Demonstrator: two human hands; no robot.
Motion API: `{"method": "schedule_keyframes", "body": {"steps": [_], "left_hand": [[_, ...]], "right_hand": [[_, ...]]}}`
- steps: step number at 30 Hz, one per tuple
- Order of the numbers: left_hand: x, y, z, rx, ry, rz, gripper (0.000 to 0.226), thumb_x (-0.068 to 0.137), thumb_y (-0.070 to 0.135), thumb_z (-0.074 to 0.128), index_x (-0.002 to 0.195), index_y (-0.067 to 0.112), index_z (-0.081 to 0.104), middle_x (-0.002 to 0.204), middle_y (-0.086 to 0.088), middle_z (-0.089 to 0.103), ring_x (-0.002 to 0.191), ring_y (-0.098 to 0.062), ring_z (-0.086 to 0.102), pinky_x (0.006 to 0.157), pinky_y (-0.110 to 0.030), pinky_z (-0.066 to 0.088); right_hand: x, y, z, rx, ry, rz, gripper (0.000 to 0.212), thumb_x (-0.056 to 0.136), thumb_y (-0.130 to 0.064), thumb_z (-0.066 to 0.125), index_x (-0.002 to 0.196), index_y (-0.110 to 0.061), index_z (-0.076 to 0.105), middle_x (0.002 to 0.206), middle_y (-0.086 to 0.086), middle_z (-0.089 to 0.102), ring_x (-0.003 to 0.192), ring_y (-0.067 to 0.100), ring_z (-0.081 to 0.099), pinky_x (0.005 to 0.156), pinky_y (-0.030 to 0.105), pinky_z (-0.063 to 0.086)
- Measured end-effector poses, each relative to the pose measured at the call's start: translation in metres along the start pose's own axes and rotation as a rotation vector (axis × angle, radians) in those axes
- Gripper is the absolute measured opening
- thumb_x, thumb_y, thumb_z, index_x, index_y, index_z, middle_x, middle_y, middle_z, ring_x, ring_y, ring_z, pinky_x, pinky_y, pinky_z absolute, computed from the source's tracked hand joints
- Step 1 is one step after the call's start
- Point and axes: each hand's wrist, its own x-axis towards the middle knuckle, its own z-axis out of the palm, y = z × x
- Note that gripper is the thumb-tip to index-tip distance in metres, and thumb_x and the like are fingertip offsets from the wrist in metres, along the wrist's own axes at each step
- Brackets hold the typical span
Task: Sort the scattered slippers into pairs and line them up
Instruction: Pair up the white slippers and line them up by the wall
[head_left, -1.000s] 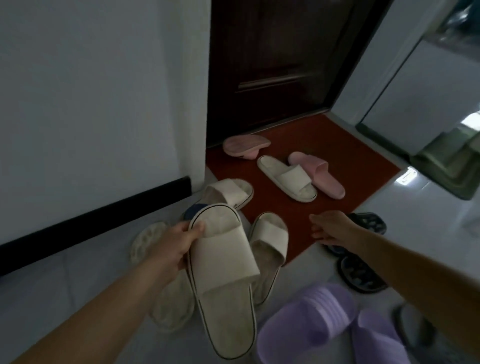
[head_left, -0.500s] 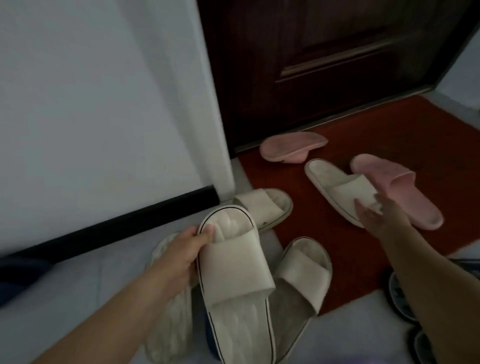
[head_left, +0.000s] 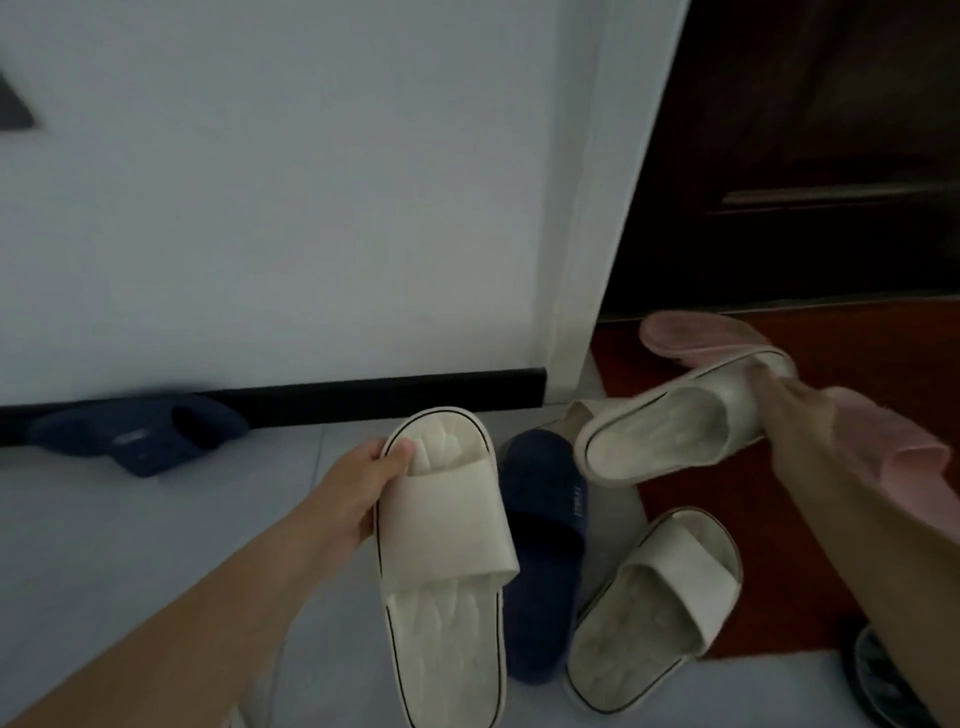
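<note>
- left thumb (head_left: 401, 457) presses on the toe rim of the near cream slipper (head_left: 447, 551), with the other fingers curled under its edge. the left hand (head_left: 363, 488) grips it top side up, toe toward 12 o'clock and heel toward 6.
- right fingers (head_left: 768, 375) close on the strap end of the tilted cream slipper (head_left: 670, 434). they are blurred, so how each one lies cannot be told. the right hand (head_left: 789, 410) holds it off the floor at 2 o'clock from the near one, heel toward 8 o'clock.
- a navy slipper (head_left: 545, 540) lies on the tile at 3 o'clock of the near cream slipper, partly hidden by it.
- a floor cream slipper (head_left: 654, 597) lies at 4 o'clock, its toe on the red mat (head_left: 753, 525).
- a second navy slipper (head_left: 140, 436) sits at 9 o'clock against the black baseboard (head_left: 363, 389).
- an overturned pink slipper (head_left: 696, 335) lies at 1 o'clock by the dark door (head_left: 805, 156).
- an upright pink slipper (head_left: 893, 447) lies at 3 o'clock behind the right forearm.
</note>
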Motion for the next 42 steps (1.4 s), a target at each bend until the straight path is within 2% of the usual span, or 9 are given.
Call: {"method": "schedule_keyframes", "body": {"steps": [4, 7, 13, 18, 26, 34, 37, 39, 42], "left_hand": [[-0.023, 0.002, -0.05, -0.033, 0.051, 0.025, 0.024, 0.096, 0.025, 0.051, 0.111, 0.01, 0.062, 0.109, -0.015, 0.067, 0.094, -0.027, 0.063, 0.087, -0.045, 0.051], [-0.037, 0.001, -0.094, -0.053, 0.082, 0.061, 0.023, 0.096, 0.025, 0.052, 0.111, 0.01, 0.062, 0.107, -0.014, 0.068, 0.091, -0.025, 0.063, 0.086, -0.043, 0.051], [-0.076, -0.008, -0.194, -0.033, 0.151, 0.088, 0.026, 0.094, 0.03, 0.054, 0.113, 0.015, 0.062, 0.108, -0.009, 0.069, 0.101, -0.026, 0.064, 0.089, -0.044, 0.051], [-0.124, -0.045, -0.296, 0.0, 0.176, 0.104, 0.018, 0.092, 0.03, 0.056, 0.101, 0.017, 0.066, 0.095, -0.004, 0.073, 0.086, -0.017, 0.067, 0.074, -0.034, 0.055], [-0.231, -0.206, -0.452, -0.007, 0.365, -0.15, 0.027, 0.093, 0.025, 0.057, 0.104, 0.0, 0.061, 0.099, -0.019, 0.065, 0.092, -0.032, 0.063, 0.085, -0.044, 0.051], [-0.267, -0.321, -0.538, 0.182, 0.473, -0.304, 0.02, 0.09, 0.028, 0.06, 0.08, 0.011, 0.054, 0.077, -0.011, 0.056, 0.073, -0.025, 0.056, 0.067, -0.032, 0.043], [-0.246, -0.331, -0.536, 0.364, 0.582, -0.272, 0.025, 0.091, 0.027, 0.057, 0.11, 0.011, 0.059, 0.106, -0.015, 0.058, 0.101, -0.033, 0.057, 0.087, -0.035, 0.045], [-0.23, -0.324, -0.52, 0.475, 0.617, -0.179, 0.044, 0.09, 0.026, 0.057, 0.131, 0.012, 0.048, 0.131, -0.018, 0.047, 0.12, -0.036, 0.047, 0.104, -0.038, 0.036], [-0.206, -0.3, -0.482, 0.57, 0.565, 0.035, 0.041, 0.089, 0.022, 0.057, 0.129, 0.011, 0.051, 0.131, -0.016, 0.049, 0.12, -0.034, 0.045, 0.105, -0.036, 0.03]], "right_hand": [[-0.054, -0.041, 0.072, -0.212, -0.381, -0.237, 0.049, 0.079, -0.045, 0.067, 0.062, -0.001, 0.055, 0.067, 0.009, 0.051, 0.066, 0.02, 0.049, 0.059, 0.033, 0.037], [-0.111, -0.063, 0.12, -0.305, -0.599, -0.406, 0.051, 0.08, -0.044, 0.066, 0.049, -0.016, 0.037, 0.053, 0.001, 0.036, 0.054, 0.015, 0.038, 0.054, 0.029, 0.031], [-0.243, -0.095, 0.191, -0.488, -1.016, -0.669, 0.051, 0.078, -0.054, 0.063, 0.051, -0.018, 0.038, 0.053, -0.002, 0.036, 0.047, 0.008, 0.035, 0.048, 0.022, 0.029], [-0.364, -0.098, 0.241, -0.576, -1.318, -0.873, 0.052, 0.084, -0.049, 0.058, 0.051, -0.021, 0.03, 0.052, -0.006, 0.03, 0.046, 0.004, 0.029, 0.048, 0.021, 0.025], [-0.596, 0.0, 0.31, -0.756, -1.556, -0.68, 0.052, 0.088, -0.05, 0.052, 0.053, -0.017, 0.032, 0.054, -0.001, 0.03, 0.048, 0.01, 0.031, 0.049, 0.027, 0.026], [-0.735, 0.106, 0.334, -0.95, -1.52, -0.594, 0.05, 0.089, -0.049, 0.05, 0.054, -0.018, 0.034, 0.055, -0.004, 0.037, 0.058, 0.016, 0.041, 0.052, 0.03, 0.027], [-0.732, 0.112, 0.332, -0.929, -1.509, -0.585, 0.018, 0.085, -0.038, 0.06, 0.088, -0.02, 0.061, 0.083, -0.002, 0.056, 0.084, 0.02, 0.054, 0.069, 0.024, 0.036], [-0.72, 0.112, 0.324, -0.912, -1.485, -0.585, 0.038, 0.084, -0.035, 0.063, 0.118, -0.021, 0.057, 0.111, 0.004, 0.056, 0.102, 0.02, 0.056, 0.08, 0.019, 0.036], [-0.693, 0.11, 0.305, -0.915, -1.411, -0.581, 0.044, 0.083, -0.036, 0.063, 0.124, -0.024, 0.054, 0.121, 0.006, 0.053, 0.098, 0.016, 0.056, 0.076, 0.015, 0.032]]}}
